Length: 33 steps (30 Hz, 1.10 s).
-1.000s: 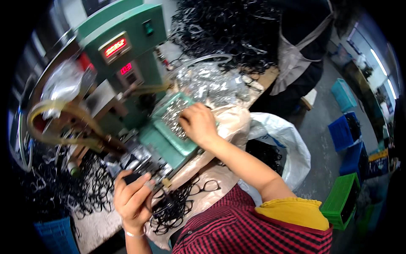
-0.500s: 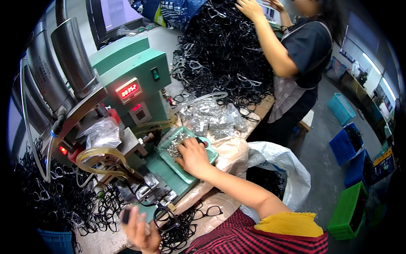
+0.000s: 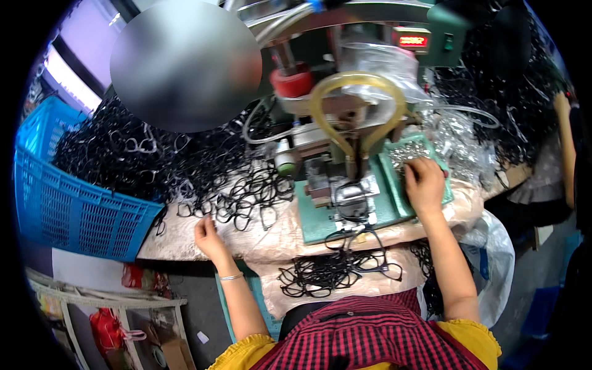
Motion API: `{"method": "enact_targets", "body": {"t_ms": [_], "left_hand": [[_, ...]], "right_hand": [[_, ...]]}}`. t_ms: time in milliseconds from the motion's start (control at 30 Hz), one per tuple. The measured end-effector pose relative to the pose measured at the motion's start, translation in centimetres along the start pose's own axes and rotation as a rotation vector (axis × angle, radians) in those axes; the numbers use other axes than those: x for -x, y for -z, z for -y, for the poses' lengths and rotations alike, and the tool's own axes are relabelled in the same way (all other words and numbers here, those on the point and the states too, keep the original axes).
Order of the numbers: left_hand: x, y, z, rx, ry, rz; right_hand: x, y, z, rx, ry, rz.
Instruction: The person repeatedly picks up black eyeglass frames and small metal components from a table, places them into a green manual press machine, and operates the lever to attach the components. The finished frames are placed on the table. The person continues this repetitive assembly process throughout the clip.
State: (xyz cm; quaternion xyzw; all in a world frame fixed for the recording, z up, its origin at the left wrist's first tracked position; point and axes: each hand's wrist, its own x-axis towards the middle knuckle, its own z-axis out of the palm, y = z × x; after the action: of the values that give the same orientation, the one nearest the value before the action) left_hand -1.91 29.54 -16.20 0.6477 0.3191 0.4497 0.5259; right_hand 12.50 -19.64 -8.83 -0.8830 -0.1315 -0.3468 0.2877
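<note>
- Left hand [image 3: 209,237] now sits at the table's left, away from the machine's front where it was 0.5 seconds earlier; the view has swung leftward too, while the right hand [image 3: 425,185] stays at the parts tray [image 3: 393,182].
- Nearest, by the checked apron [image 3: 357,327], lies a tangled pile of black eyeglass frames [image 3: 317,274], pointing many ways.
- Left fingers are loosely curled, tips beside the loose frames [image 3: 246,194]; I cannot tell whether they grip 1.
- Right fingers bend down among small metal parts [image 3: 407,151], thumb and forefinger close together; any part between them is hidden.
- The step in hand looks like gathering: parts on the right, a frame on the left. Lifting either seems to call for a fine pinch and care against snagging.
- On the green machine [image 3: 317,222], a blurred mounted frame [image 3: 353,203] shows 1 rim. Another rim hangs below it; if both are 1 frame, its long axis runs toward the wearer, but I cannot be sure.
- Farther off: a blue crate [image 3: 86,203] at left, a heap of dark frames [image 3: 166,148], and a co-worker's arm [image 3: 566,142] at far right.
</note>
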Motion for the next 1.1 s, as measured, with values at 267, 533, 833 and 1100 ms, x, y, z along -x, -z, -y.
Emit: {"method": "enact_targets", "body": {"t_ms": [267, 533, 833, 1100], "left_hand": [[4.6, -6.2, -9.8, -0.699, -0.738, 0.46], [2.2, -10.8, -4.0, -0.749, -0.491, 0.583], [8.1, -6.9, -6.8, 0.581, 0.497, 0.352], [12.0, -8.8, -24.1, 0.809, -0.386, 0.77]], "right_hand": [[-0.8, -1.3, 0.0, 0.261, -0.014, 0.178], [-1.0, 0.3, -0.6, -0.008, 0.034, 0.03], [1.3, 0.5, 0.2, -0.518, -0.583, 0.058], [-2.9, 1.9, 10.7, -0.799, -0.119, 0.054]]}}
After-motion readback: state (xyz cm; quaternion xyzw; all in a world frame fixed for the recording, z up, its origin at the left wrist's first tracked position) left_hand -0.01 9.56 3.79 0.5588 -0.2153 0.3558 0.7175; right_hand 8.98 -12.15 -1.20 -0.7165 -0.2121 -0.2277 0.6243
